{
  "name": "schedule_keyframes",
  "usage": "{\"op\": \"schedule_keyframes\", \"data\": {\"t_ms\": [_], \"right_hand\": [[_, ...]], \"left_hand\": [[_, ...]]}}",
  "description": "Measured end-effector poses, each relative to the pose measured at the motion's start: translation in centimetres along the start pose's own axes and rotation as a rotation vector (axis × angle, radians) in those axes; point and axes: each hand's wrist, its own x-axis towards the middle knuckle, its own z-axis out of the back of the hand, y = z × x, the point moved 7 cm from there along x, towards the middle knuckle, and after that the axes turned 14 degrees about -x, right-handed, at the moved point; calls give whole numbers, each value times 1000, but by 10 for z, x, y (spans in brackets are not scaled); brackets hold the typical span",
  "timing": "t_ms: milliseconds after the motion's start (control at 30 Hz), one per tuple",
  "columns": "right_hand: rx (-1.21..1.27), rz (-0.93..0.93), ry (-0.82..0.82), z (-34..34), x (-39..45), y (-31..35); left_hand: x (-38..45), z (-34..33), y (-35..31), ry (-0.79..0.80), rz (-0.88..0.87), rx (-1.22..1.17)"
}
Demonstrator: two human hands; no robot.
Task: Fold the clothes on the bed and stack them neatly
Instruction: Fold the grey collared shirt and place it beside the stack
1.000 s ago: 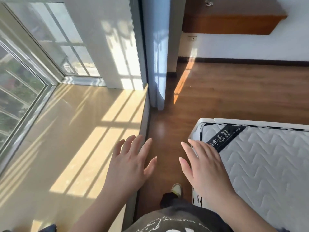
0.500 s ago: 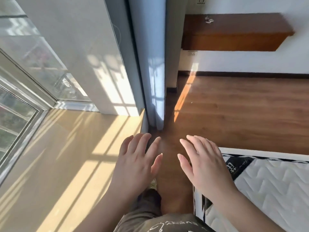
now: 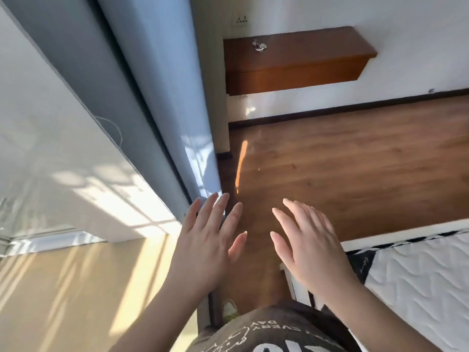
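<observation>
Sunlit wooden floor (image 3: 342, 161) ahead, bare mattress (image 3: 418, 283) at lower right. Left hand (image 3: 203, 247) and right hand (image 3: 312, 247) raised, fingers spread, holding nothing. No clothes in view. Best to turn toward the bed, find one garment and spread it flat before folding.

both hands are held out in the air, palms down and fingers spread, holding nothing: the left hand (image 3: 209, 240) in front of a blue curtain (image 3: 162, 85), the right hand (image 3: 308, 246) over the wooden floor (image 3: 355, 161). a corner of the bed (image 3: 418, 275) shows bare quilted mattress at lower right. a wooden shelf (image 3: 294, 64) hangs on the white wall.
</observation>
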Motion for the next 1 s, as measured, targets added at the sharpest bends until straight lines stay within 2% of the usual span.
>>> {"op": "schedule_keyframes", "data": {"t_ms": [367, 600, 1000], "right_hand": [[-56, -222, 102, -45, 81, -115], [-39, -309, 120, -47, 141, -173], [-4, -441, 127, -74, 256, -222]], "left_hand": [[168, -77, -22, 155, -184, -37], [264, -82, -39, 164, -263, -66], [408, -134, -19, 260, -350, -103]]}}
